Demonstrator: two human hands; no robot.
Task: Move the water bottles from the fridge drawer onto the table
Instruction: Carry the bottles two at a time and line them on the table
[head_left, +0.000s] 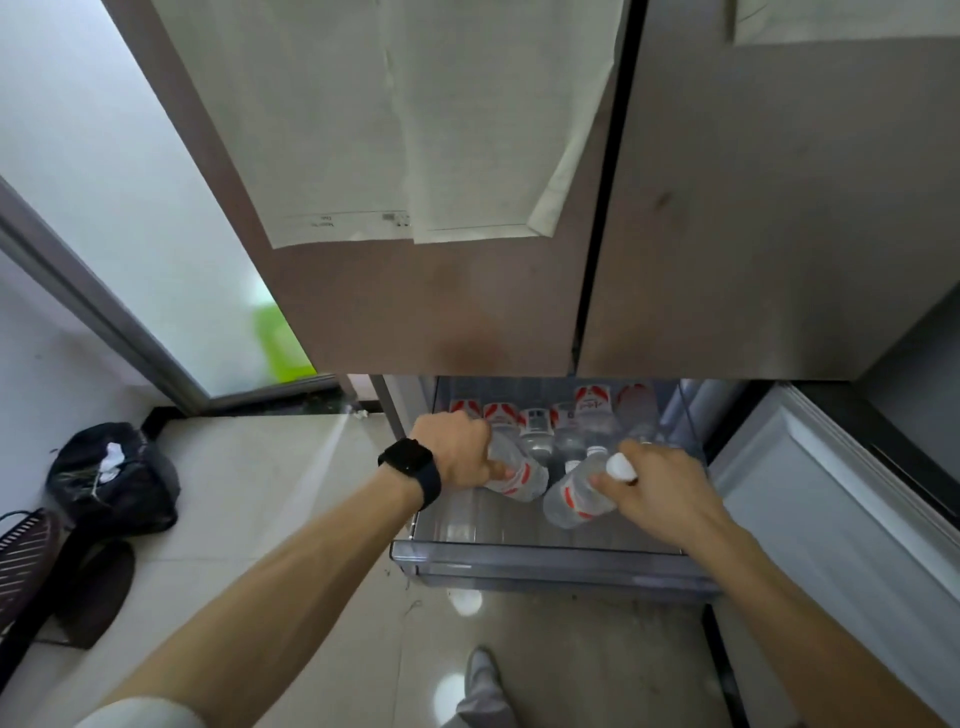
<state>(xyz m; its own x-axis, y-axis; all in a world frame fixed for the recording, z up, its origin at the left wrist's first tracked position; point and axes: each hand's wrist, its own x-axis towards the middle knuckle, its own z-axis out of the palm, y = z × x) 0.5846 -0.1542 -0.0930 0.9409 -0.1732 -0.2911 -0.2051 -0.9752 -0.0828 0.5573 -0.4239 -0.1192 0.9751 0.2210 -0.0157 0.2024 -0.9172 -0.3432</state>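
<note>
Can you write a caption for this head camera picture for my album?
Left hand grips one bottle, right hand grips a second bottle, in the open fridge drawer.

No text legible. Paper sheets (395, 130) on fridge door (467, 312): faint printed lines near lower edge, too small and blurred to read. Water bottles (587, 410) in fridge drawer (545, 564): red-and-white labels, lettering blurred, brand unreadable.
</note>
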